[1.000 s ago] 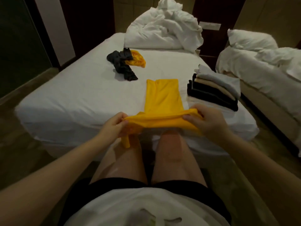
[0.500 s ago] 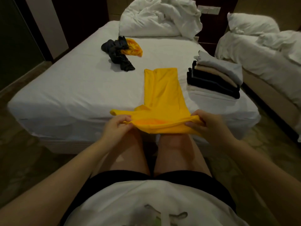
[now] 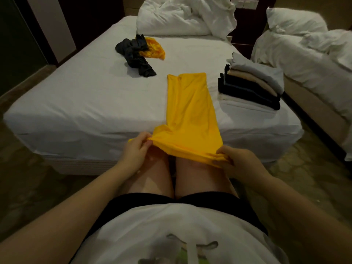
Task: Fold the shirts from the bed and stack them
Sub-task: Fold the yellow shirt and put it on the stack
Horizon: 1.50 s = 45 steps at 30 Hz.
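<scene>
Right hand (image 3: 242,162) dropped lower; left hand (image 3: 136,149) also pinches smooth yellow shirt (image 3: 190,111).

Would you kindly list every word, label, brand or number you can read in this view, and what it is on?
None can be read.
Print on the white T-shirt being worn: a grey-green graphic, cut by the frame edge, no letters legible.
The yellow shirt and the folded stack: no label or print shows.
</scene>
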### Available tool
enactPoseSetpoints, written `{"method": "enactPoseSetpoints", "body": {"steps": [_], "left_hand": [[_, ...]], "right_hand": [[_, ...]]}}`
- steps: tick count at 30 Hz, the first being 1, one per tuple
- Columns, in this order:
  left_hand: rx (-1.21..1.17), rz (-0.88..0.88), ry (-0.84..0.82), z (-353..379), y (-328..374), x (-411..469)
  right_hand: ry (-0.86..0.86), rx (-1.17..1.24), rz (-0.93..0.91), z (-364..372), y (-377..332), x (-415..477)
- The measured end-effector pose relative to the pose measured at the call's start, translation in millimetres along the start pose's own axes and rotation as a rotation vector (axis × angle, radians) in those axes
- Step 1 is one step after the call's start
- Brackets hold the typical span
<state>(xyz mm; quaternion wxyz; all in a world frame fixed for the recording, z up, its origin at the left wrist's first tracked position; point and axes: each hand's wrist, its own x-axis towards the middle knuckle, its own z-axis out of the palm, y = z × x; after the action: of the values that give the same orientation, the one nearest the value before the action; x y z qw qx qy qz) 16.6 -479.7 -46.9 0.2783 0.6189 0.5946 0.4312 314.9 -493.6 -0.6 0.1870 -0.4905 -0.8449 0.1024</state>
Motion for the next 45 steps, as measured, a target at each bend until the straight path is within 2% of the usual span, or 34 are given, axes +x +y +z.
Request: {"method": "enactPoseSetpoints", "body": {"steps": [2, 4, 6, 12, 14, 17, 19, 21, 22, 24, 28, 32, 35, 37, 40, 45], "left_hand": [[-0.318, -0.193, 0.004, 9, -8, 9], [-0.420, -0.277, 0.056, 14, -15, 15], [-0.391, -0.287, 0.120, 11, -15, 22], [-0.007, -0.005, 0.196, -17, 29, 54], [0.038, 0.025, 0.232, -28, 33, 53], [0.057, -0.132, 0.063, -34, 13, 33], [0.142, -0.249, -0.112, -31, -11, 15], [0.282, -0.333, -0.214, -30, -25, 5], [0.366, -0.338, -0.245, -32, -27, 6], [0.486, -0.304, -0.237, -36, -24, 16], [0.648, -0.190, -0.151, -37, 4, 49], [0.696, -0.135, -0.196, -24, 21, 84], [0.716, -0.112, -0.201, -10, 25, 117], [0.681, -0.130, -0.188, 1, 25, 140], [0.583, -0.167, -0.153, 21, 21, 176], [0.227, -0.222, 0.041, 64, 20, 238]], "right_hand": [[0.029, 0.000, -0.008, -3, -1, 7], [0.085, -0.003, -0.041, -8, 1, 12], [0.127, 0.000, -0.061, -15, 4, 17], [0.334, -0.058, -0.147, -55, -3, 39], [0.324, -0.043, -0.182, -62, -4, 36], [0.032, 0.020, -0.177, -52, -4, 17], [-0.250, -0.118, -0.202, -32, -8, 7], [-0.538, -0.175, -0.137, -18, -17, 6], [-0.645, -0.128, -0.068, -17, -21, 9], [-0.717, 0.001, 0.020, -17, -24, 22], [-0.604, 0.169, 0.024, -17, -29, 59], [-0.439, 0.259, -0.006, -9, -26, 105], [-0.388, 0.215, -0.013, -1, -13, 150], [-0.388, 0.168, 0.016, 1, 1, 183], [-0.300, 0.245, 0.128, 5, 30, 236], [-0.089, 0.253, 0.253, 32, 88, 339]]}}
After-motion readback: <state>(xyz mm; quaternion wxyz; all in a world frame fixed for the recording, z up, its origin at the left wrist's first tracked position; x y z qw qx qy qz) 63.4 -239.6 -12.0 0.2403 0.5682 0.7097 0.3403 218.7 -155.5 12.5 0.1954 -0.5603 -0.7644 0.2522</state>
